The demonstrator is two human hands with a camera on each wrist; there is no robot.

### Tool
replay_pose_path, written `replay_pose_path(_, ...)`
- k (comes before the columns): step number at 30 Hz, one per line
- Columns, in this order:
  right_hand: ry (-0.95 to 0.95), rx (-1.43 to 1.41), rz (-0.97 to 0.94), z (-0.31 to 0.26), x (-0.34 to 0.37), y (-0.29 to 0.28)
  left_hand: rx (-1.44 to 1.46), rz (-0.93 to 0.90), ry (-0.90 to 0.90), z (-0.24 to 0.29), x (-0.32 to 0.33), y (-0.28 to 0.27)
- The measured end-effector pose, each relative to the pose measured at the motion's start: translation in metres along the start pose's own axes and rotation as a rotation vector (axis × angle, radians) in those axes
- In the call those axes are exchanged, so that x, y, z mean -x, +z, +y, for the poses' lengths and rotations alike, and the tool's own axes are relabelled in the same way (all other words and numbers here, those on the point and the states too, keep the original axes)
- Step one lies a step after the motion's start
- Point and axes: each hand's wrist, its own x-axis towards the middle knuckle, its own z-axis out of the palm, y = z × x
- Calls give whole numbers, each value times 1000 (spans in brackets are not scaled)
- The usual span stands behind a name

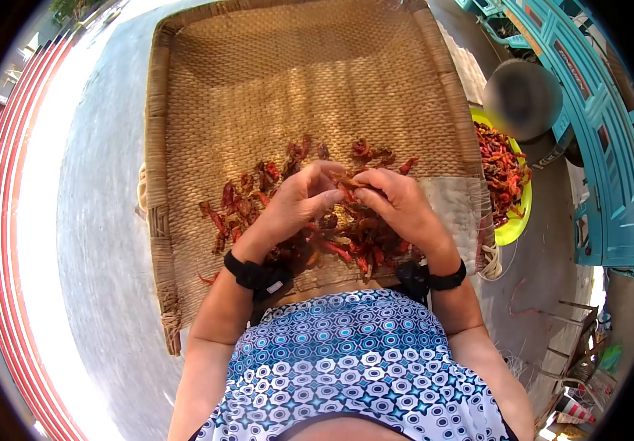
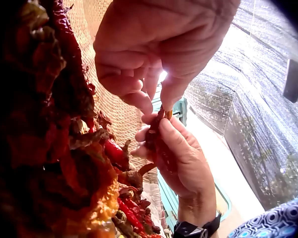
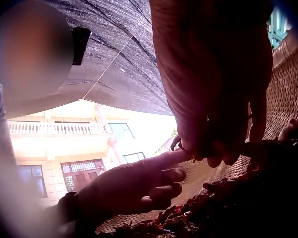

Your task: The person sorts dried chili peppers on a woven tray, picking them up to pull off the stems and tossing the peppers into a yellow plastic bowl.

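Observation:
Over the near part of a woven tray, my left hand (image 1: 304, 200) and right hand (image 1: 399, 200) meet fingertip to fingertip. Between them is a dried red chili pepper (image 2: 156, 133), gripped by the thumb and fingers of the right hand. The left thumb and fingertips pinch its upper end, as the left wrist view shows. A dark curled stem (image 3: 177, 144) shows at the fingertips in the right wrist view, which is mostly in shadow. Loose dried chili peppers (image 1: 225, 217), red to brown, lie heaped under and around both hands.
The woven tray (image 1: 317, 55) has a raised rim and reaches far ahead. To its right, a yellow basin (image 1: 510, 234) holds many red chili peppers. A person's blurred head (image 1: 523, 99) is beside it, near teal plastic furniture (image 1: 611, 162). A metal-framed chair stands at the lower right.

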Motion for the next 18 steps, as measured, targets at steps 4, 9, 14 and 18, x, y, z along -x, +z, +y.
replay_pose_path(4, 38, -89, -78, -7, -1, 5, -10, -37, -19, -1, 2, -6)
replay_pose_path(9, 36, -122, 158, 1, 0, 12, -48, 21, -70, -3, 3, -10)
replay_pose_path(14, 438, -576, 139, 6, 8, -20, 0, 114, -86, -1, 2, -10)
replay_pose_path(18, 295, -1054, 630, 43, 22, -70, 36, 140, -42, -3, 2, -12)
